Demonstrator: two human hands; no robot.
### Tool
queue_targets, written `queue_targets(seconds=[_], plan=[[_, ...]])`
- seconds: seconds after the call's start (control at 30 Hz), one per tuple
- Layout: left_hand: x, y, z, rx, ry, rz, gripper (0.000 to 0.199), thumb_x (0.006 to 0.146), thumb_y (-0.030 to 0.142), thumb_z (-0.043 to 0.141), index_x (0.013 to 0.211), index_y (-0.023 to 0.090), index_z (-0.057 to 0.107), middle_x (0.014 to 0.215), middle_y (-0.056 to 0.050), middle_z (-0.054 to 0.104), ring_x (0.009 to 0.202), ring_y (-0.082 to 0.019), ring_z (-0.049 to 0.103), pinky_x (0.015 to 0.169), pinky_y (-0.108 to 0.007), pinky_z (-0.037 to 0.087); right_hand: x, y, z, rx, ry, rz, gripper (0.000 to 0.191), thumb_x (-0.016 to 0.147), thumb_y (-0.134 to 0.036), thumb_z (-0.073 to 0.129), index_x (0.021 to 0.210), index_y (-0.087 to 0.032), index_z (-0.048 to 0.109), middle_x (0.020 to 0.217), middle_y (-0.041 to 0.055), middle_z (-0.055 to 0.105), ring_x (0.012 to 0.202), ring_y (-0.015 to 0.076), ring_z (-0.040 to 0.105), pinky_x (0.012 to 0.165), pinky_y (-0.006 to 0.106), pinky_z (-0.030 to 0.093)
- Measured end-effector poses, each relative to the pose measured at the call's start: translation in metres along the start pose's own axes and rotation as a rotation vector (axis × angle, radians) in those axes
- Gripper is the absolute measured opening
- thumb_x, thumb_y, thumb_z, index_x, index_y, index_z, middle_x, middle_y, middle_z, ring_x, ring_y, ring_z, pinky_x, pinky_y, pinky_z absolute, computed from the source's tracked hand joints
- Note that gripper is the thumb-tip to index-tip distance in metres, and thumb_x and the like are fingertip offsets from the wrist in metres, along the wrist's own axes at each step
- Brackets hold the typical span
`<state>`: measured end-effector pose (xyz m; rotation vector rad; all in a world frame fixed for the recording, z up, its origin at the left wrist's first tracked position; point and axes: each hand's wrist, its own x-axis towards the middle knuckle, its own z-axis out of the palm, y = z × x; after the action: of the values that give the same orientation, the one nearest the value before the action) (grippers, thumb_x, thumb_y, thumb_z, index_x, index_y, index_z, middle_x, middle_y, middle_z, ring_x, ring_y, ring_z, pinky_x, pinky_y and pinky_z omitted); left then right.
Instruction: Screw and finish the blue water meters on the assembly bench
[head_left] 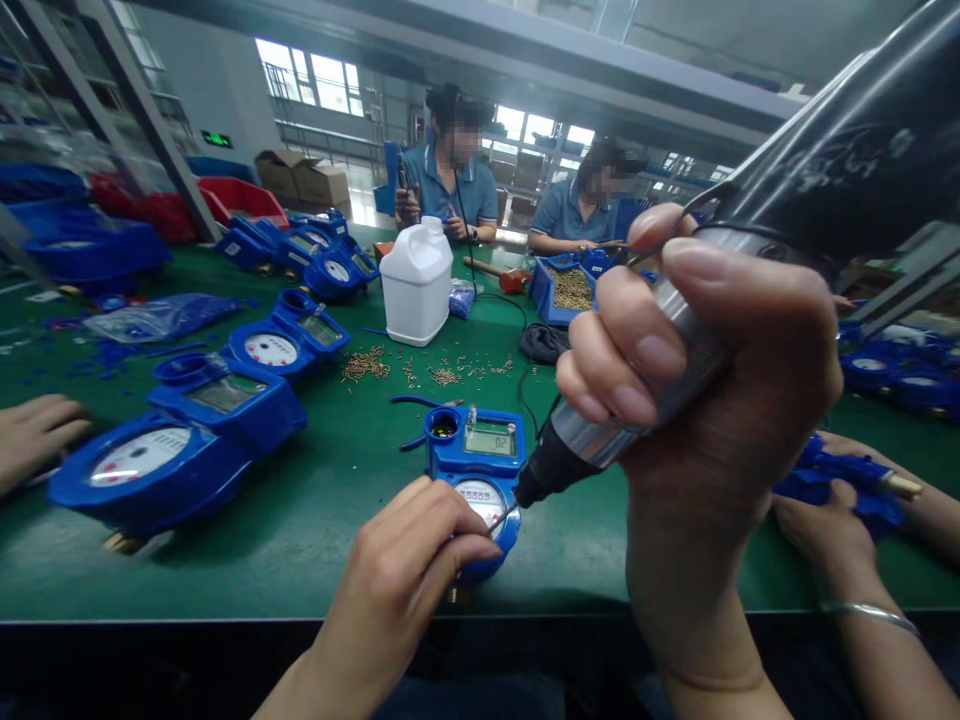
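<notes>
My right hand (697, 340) is wrapped round an electric screwdriver (645, 395) with a metal body and black nose. Its thin bit points down and left over a blue water meter (476, 450). The meter lies face up on the green table, with a small display reading and a round dial partly covered by my fingers. Over the dial, my left hand (412, 560) is closed in a pinch at the tip of the bit. Whatever sits between those fingertips is too small to make out.
More blue meters (187, 430) stand at left. Loose screws (367, 365), a white jug (416, 280), a blue bin of brass-coloured parts (566, 290) and a mallet (502, 275) lie beyond. Co-workers' hands (832, 530) are at right, another hand (37, 440) at left; two people sit opposite.
</notes>
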<state>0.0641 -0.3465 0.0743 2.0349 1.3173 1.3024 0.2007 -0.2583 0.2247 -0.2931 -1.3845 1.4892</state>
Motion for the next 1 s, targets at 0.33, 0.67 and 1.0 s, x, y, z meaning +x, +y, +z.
queue_targets(seconds=[0.33, 0.67, 1.0], plan=[[0.005, -0.006, 0.007, 0.015, 0.033, 0.007, 0.014, 0.088, 0.021, 0.056, 0.075, 0.02, 0.053, 0.071, 0.003, 0.054, 0.07, -0.012, 0.048, 0.064, -0.025, 0.036, -0.003, 0.0, 0.009, -0.094, -0.017, 0.007, 0.029, 0.077, -0.045, 0.066, 0.081, -0.026, 0.045, 0.044, -0.0094, 0.035, 0.03, 0.0091, 0.031, 0.031, 0.025, 0.025], [-0.022, -0.031, 0.012, 0.122, 0.179, -0.433, 0.046, 0.085, 0.049, 0.054, 0.126, 0.033, 0.042, 0.123, -0.007, 0.043, 0.108, -0.026, 0.048, 0.087, -0.042, 0.045, 0.009, 0.009, -0.023, -0.211, 0.078, -0.067, 0.009, 0.08, -0.023, 0.059, 0.083, -0.025, 0.051, 0.05, -0.0065, 0.037, 0.036, 0.0101, 0.035, 0.039, 0.025, 0.031], [-0.023, -0.016, 0.037, -0.174, 0.304, -0.722, 0.051, 0.086, 0.053, 0.045, 0.132, 0.031, 0.037, 0.138, -0.007, 0.038, 0.119, -0.028, 0.046, 0.099, -0.051, 0.04, 0.017, 0.027, -0.025, -0.165, -0.035, 0.016, 0.012, 0.079, -0.02, 0.061, 0.083, -0.025, 0.05, 0.051, -0.007, 0.042, 0.038, 0.0107, 0.039, 0.039, 0.024, 0.034]])
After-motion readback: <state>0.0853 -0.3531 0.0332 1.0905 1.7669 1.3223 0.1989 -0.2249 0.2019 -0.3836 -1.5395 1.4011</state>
